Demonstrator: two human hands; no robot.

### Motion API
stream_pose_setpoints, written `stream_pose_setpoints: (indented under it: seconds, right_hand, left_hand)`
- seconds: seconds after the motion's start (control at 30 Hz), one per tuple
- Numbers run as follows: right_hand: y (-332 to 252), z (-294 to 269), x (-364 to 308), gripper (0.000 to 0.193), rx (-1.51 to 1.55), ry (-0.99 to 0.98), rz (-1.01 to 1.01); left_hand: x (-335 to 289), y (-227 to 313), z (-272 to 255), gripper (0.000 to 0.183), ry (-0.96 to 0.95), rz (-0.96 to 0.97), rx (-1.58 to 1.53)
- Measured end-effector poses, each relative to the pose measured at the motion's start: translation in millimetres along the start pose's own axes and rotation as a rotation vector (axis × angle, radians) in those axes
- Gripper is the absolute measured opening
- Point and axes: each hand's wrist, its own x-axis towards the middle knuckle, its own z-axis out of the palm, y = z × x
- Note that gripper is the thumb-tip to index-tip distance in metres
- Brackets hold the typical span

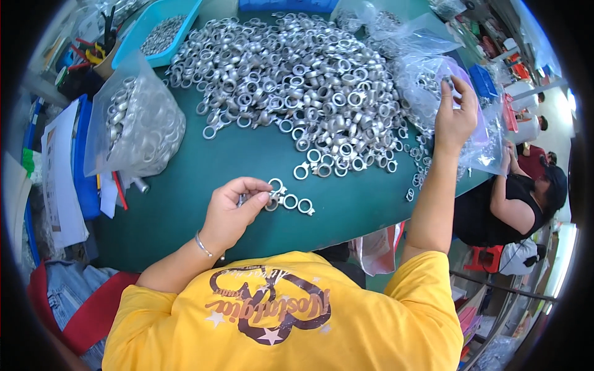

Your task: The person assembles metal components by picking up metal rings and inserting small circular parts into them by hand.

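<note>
1. Left of the left fingers [249,183], a clear bag [154,127] stands on the desk [179,201], well filled with metal rings.
2. Beyond that bag, farther from the left fingers, a blue tray [162,59] holds a heap of tiny metal parts [164,35].
3. The left fingers are curled in a pinch, apparently around a ring, its outline partly hidden.
4. Touching or just right of them lie a few separate rings [291,201]; these look like the only ones singled out so far.
5. Beyond the left fingers spreads the big pile [297,80] of loose rings; I'd judge nearly all the work is left.
6. The right fingers [446,102] pinch a small metal part [447,80], over a purple tub [480,127] and clear plastic [493,151]; whether the tub sits inside the plastic, I can't tell.
</note>
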Motion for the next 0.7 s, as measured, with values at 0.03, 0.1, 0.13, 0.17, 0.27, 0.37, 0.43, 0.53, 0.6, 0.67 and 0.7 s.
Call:
stream_pose_setpoints:
  seconds: [0.03, 0.1, 0.13, 0.17, 0.27, 0.37, 0.43, 0.53, 0.6, 0.67, 0.7]
  right_hand:
    - [3, 2, -3, 0.013, -0.064, -0.075, -0.032]
    - [-26, 10, -30, 0.012, 0.118, -0.320, -0.019]
    - [-40, 12, -52, 0.011, 0.288, -0.505, -0.032]
    - [-63, 9, -71, 0.013, 0.451, -0.644, -0.013]
    - [-110, 10, -121, 0.009, 0.414, -0.858, -0.128]
    - [-126, 9, -138, 0.012, 0.234, -0.855, -0.109]
    - [-129, 7, -137, 0.012, 0.220, -0.868, -0.111]
    - [-131, 7, -137, 0.010, 0.227, -0.862, -0.141]
    - [-130, 8, -142, 0.011, 0.325, -0.845, -0.069]
    - [-136, 6, -142, 0.014, 0.570, -0.844, 0.158]
    - [-141, 3, -139, 0.014, 0.577, -0.845, 0.155]
  left_hand:
    - [0, 0, 0, 0.014, 0.011, -0.006, 0.001]
    - [-1, -3, -5, 0.013, 0.035, -0.011, -0.034]
    - [-1, -5, -6, 0.013, 0.041, -0.003, -0.026]
    - [-1, -5, -6, 0.013, 0.047, -0.010, -0.027]
    - [1, -4, -7, 0.014, 0.009, -0.007, -0.011]
    - [2, -3, -7, 0.014, -0.003, 0.019, 0.008]
    - [3, -5, -7, 0.014, 0.003, 0.007, -0.001]
    - [2, -6, -4, 0.015, -0.001, -0.010, -0.003]
    - [2, -6, -3, 0.015, -0.009, -0.007, 0.030]
    - [2, -5, -4, 0.015, -0.018, -0.003, 0.057]
    - [3, -5, -5, 0.015, -0.033, -0.002, 0.082]
